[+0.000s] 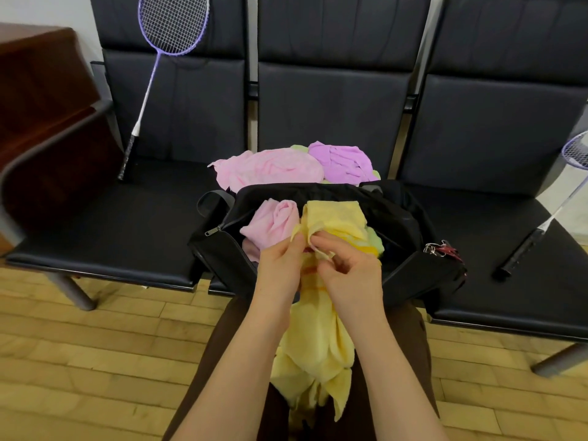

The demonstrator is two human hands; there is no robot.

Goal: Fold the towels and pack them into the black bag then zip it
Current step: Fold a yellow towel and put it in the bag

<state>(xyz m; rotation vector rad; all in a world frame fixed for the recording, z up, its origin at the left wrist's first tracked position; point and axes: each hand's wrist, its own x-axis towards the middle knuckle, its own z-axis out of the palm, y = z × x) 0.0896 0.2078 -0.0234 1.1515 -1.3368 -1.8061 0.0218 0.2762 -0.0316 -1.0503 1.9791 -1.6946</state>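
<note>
Yellow towel (321,338) hung lengthwise, long axis running near-to-far, top edge at the mouth of the black bag (413,218) and lower end draped toward the person's lap. Left hand (280,265) and right hand (350,272) both pinched its upper edge w/ curled fingers, probably to find corners for folding. Pink towel (270,227) already sat inside the bag at left; more pink and purple towels (343,163) lay unfolded just beyond it on the seat.

From my end I see a purple badminton racket (158,58) propped on the left black seat (133,224), another racket (547,218) lying at right, a brown wooden cabinet (41,100) far left, pale wood floor (95,361).
</note>
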